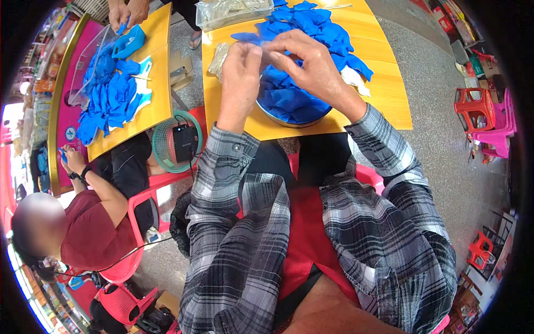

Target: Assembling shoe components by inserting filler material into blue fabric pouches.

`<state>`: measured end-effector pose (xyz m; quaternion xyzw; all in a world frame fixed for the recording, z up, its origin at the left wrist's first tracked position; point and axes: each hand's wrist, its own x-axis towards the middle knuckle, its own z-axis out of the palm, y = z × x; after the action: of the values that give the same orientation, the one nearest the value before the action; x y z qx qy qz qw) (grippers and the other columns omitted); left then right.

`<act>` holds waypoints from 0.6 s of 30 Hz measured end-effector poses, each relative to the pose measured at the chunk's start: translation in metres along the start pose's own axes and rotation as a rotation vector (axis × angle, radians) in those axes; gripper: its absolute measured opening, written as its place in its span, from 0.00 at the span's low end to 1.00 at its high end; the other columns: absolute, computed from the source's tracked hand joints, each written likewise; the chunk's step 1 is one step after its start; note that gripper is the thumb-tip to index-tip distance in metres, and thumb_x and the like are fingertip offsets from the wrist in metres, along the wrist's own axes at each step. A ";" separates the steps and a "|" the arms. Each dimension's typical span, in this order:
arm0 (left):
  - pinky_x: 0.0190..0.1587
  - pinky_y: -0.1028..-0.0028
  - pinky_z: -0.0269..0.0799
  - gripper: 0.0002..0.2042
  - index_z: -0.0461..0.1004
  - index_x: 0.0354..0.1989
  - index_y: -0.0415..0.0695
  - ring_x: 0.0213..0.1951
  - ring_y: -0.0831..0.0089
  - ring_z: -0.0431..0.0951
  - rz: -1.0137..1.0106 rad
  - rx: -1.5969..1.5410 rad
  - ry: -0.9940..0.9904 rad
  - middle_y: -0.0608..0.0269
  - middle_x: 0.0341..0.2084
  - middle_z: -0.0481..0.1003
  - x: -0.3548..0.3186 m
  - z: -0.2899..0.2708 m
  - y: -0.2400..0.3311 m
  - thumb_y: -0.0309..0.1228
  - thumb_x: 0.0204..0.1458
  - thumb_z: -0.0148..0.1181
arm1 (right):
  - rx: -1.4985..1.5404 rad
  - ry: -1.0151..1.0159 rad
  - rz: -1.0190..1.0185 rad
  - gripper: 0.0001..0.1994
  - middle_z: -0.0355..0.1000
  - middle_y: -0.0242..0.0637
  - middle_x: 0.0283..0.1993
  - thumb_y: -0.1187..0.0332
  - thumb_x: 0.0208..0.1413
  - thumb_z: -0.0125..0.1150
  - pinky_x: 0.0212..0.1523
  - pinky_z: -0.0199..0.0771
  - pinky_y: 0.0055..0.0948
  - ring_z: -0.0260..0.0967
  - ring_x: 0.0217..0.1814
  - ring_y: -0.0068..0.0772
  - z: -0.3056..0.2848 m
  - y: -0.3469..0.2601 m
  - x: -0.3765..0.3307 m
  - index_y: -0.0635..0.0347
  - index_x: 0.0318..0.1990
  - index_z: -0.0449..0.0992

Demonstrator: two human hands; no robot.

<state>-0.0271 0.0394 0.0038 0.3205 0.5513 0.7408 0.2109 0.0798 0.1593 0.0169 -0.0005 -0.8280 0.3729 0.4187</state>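
Above the near part of the yellow table [384, 106], a small blue cloth piece [245, 38] stretches flat between my two hands. My left hand [240, 78] has thumb and fingers pinched at its lower edge. My right hand [311, 62] is closed at the piece's right end, its fingertips close to the left ones and slightly blurred. Just below them stands a round metal bowl [295, 124] filled with blue cloth pieces [292, 100]. A larger heap of blue cloth [320, 28] spreads over the table behind my right hand.
A clear plastic box [236, 21] with pale contents stands at the far edge; a pale bundle [218, 58] lies left of my hand. At left, a co-worker [94, 222] handles blue cloth by another table [158, 67]. A green basket [161, 146] stands between the tables.
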 end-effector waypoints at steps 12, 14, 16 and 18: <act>0.46 0.76 0.65 0.08 0.66 0.44 0.37 0.41 0.76 0.69 0.210 0.465 -0.297 0.61 0.38 0.69 -0.007 0.002 0.025 0.28 0.60 0.49 | -0.089 -0.050 0.158 0.10 0.74 0.39 0.35 0.70 0.50 0.59 0.35 0.73 0.30 0.72 0.32 0.34 -0.002 -0.001 0.011 0.60 0.41 0.74; 0.53 0.71 0.66 0.10 0.65 0.48 0.36 0.48 0.69 0.71 0.167 0.476 -0.294 0.54 0.44 0.69 -0.008 0.000 0.022 0.26 0.60 0.47 | -0.150 -0.035 0.129 0.09 0.74 0.36 0.34 0.74 0.51 0.57 0.34 0.74 0.28 0.72 0.30 0.29 0.002 0.000 0.011 0.61 0.41 0.73; 0.50 0.73 0.68 0.09 0.63 0.46 0.38 0.46 0.73 0.71 0.089 0.221 -0.283 0.58 0.39 0.68 -0.008 -0.001 0.011 0.26 0.60 0.49 | -0.334 0.010 0.124 0.09 0.75 0.37 0.32 0.70 0.51 0.58 0.35 0.74 0.31 0.73 0.32 0.31 0.004 0.003 0.012 0.61 0.40 0.73; 0.48 0.74 0.68 0.08 0.62 0.45 0.39 0.45 0.76 0.71 0.106 0.097 -0.229 0.60 0.38 0.67 -0.015 0.013 0.004 0.25 0.59 0.51 | -0.352 0.000 0.136 0.10 0.75 0.38 0.32 0.69 0.50 0.59 0.35 0.74 0.31 0.73 0.32 0.32 0.000 0.006 0.010 0.61 0.40 0.74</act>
<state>-0.0073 0.0373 0.0067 0.4413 0.5411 0.6821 0.2173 0.0709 0.1671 0.0202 -0.1297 -0.8786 0.2496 0.3860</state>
